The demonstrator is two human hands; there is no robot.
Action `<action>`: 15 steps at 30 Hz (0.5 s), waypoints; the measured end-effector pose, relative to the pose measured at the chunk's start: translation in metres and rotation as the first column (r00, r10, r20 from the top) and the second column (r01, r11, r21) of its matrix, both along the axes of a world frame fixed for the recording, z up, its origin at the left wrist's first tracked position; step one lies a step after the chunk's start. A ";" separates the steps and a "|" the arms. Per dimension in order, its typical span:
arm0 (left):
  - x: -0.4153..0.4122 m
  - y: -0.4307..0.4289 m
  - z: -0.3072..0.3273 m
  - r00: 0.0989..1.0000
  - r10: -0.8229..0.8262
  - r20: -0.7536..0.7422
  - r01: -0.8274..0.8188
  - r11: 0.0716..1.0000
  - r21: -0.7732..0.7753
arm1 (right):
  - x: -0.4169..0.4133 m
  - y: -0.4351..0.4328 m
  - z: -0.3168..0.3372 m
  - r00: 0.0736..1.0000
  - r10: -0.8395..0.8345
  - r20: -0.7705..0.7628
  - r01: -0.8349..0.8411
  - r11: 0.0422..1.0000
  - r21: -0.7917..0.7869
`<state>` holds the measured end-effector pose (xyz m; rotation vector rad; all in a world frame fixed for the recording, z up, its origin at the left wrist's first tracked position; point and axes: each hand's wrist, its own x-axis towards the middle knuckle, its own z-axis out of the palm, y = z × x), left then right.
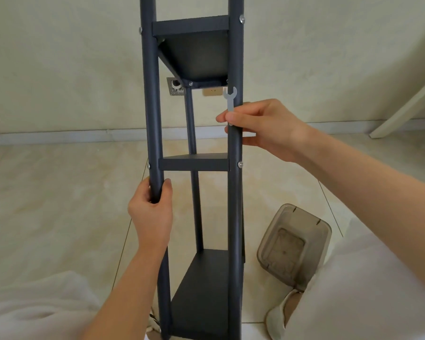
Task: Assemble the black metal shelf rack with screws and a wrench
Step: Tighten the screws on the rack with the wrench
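Rack (pixel 194 164) is seen upright on the tile floor, directly ahead. Three shelves are fitted between the posts, and screw heads are visible at the shelf joints.

Left hand (pixel 150 214): fingers and thumb are curled round the left front post (pixel 151 106), just below the middle shelf. The rack is being steadied.

Right hand (pixel 265 128): it is set against the right front post (pixel 234 204), between the top and middle shelves. The wrench (pixel 230 96) is pinched at its lower end between thumb and forefinger, its open end pointing up along the post. The remaining fingers appear to reach behind the post; how tightly cannot be told.

Step judged: late assembly, checking or final tightening. The wrench is not engaged on any fastener.

Next move, as judged: the wrench end is to be brought to a joint. The screw (pixel 240 164) on the right post at the middle shelf lies just below the right hand. The post grip would have to be released while the left hand keeps the rack from tipping. Whether any screw is loose cannot be told.

Surroundings: a translucent plastic container (pixel 295 246) lies on the floor right of the rack's lower shelf, near it. A pale shoe (pixel 279 317) lies just right of the rack's foot. A wall socket (pixel 210 91) is seen behind the rack, under the top shelf. Nothing blocks the right-side joints; access to the rear post is narrowed by the shelves.
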<state>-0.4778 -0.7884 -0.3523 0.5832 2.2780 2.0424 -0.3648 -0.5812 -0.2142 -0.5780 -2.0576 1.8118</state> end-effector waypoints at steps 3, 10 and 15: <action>0.001 0.001 -0.002 1.000 0.003 -0.003 -0.003 1.000 -0.016 | 0.001 -0.005 0.004 0.999 0.045 -0.023 -0.044 0.998 0.034; -0.001 0.001 -0.013 0.999 0.019 -0.034 -0.021 0.999 -0.042 | 0.004 -0.015 0.011 0.994 0.089 -0.057 -0.081 0.988 0.135; -0.009 -0.002 -0.019 0.996 0.019 -0.090 -0.030 0.993 -0.115 | 0.004 -0.023 0.013 0.993 0.105 -0.054 -0.091 0.970 0.225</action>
